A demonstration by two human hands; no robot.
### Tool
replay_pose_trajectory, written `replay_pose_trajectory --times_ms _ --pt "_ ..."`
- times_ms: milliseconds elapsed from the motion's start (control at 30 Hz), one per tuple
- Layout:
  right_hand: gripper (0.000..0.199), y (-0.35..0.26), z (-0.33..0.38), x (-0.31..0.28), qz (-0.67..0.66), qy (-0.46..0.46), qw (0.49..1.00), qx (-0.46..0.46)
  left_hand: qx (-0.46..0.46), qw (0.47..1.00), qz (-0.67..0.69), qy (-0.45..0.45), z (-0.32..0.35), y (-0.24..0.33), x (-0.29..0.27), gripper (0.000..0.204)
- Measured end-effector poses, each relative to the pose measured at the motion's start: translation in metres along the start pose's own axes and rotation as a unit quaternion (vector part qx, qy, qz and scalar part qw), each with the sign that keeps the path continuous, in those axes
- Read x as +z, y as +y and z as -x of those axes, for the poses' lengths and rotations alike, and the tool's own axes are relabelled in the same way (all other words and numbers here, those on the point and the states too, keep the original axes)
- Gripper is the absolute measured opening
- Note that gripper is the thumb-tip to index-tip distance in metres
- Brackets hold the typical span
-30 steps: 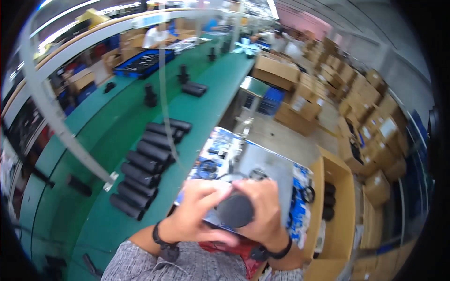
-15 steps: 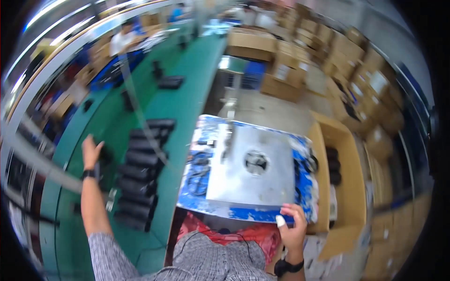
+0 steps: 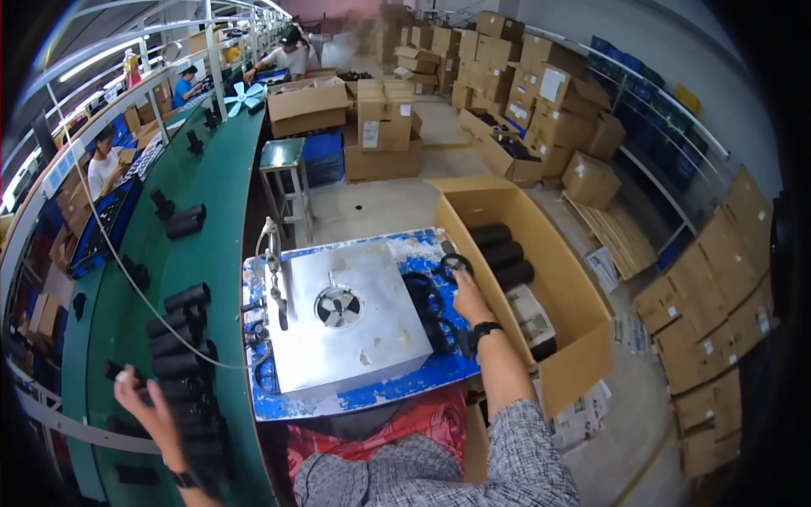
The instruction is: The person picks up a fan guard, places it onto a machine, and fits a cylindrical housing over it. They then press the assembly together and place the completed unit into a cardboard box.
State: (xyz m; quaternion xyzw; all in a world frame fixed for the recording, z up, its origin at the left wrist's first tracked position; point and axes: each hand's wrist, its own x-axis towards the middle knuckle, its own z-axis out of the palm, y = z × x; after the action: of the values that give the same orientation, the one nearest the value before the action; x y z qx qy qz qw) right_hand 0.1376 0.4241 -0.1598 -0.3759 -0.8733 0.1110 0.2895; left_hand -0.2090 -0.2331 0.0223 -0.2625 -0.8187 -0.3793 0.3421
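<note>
left hand (image 3: 139, 404): my left arm reaches out over the green conveyor belt (image 3: 215, 253); the fingers are loosely curled and a small pale bit shows at the fingertips, too small to tell what it is. the hand sits just beside the row of black tubes (image 3: 182, 346).
right hand (image 3: 467, 296): lies at the right edge of the blue worktop (image 3: 355, 397), fingers pressed together and bent down onto the black rubber rings (image 3: 431, 296); i cannot tell whether it pinches one.
black tubes: lie side by side across the belt, touching one another, in a row running toward me.
metal plate (image 3: 346, 321): square, grey, on the middle of the blue worktop, with a round fan-like opening near its centre.
open cardboard box (image 3: 549, 279): on the floor just right of the worktop; three black tubes lie inside near its far end.
background: stacked cardboard boxes (image 3: 541, 93) at right; other people sit along the far side of the belt.
</note>
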Motion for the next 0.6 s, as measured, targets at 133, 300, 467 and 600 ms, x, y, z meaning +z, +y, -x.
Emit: replay_pose_trajectory --times_ms 133,300,467,600 --pt "0.045 0.003 -0.009 0.004 0.088 -0.056 0.993 0.051 -0.044 0.992 0.095 -0.067 0.08 0.105 0.005 0.044" --pt "0.036 -0.053 0.009 -0.065 0.062 -0.061 0.993 0.084 0.002 0.952 0.23 -0.204 0.141 0.165 0.03 0.036" --pt "0.034 -0.102 0.029 -0.15 -0.298 0.001 0.952 0.066 0.114 0.838 0.385 -0.368 0.1 0.212 0.079 0.028" --pt "0.031 -0.203 0.088 -0.208 -0.69 -0.203 0.676 0.161 -0.094 0.78 0.558 -0.267 0.07 0.304 0.12 0.039"
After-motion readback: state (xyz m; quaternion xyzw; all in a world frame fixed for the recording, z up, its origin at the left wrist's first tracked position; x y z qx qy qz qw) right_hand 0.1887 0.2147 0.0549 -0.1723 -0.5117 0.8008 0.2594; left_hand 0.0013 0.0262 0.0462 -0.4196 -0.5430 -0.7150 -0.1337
